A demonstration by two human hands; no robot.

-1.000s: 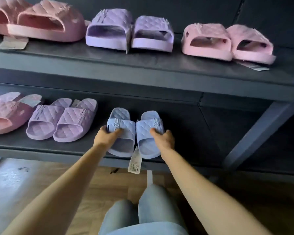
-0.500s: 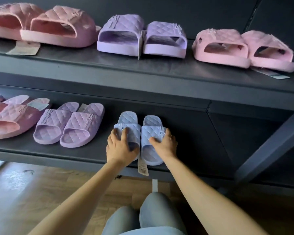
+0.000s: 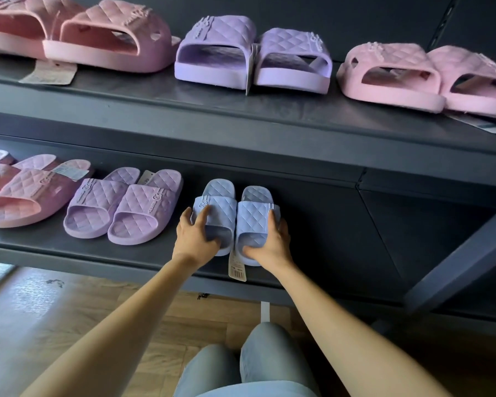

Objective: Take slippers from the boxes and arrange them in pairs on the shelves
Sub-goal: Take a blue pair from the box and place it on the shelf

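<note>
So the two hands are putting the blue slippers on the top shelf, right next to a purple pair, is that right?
Not quite. The blue slippers are on the lower shelf, not the top one. The head view shows the left hand and the right hand holding them there, right next to a purple pair.

Two blue slippers (image 3: 252, 217), four purple slippers (image 3: 143, 207), at least six pink slippers (image 3: 112, 32).

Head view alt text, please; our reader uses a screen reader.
A left hand and right hand grip a blue slipper pair, side by side on the lower shelf. A lilac pair and a pink pair sit to its left.
</note>
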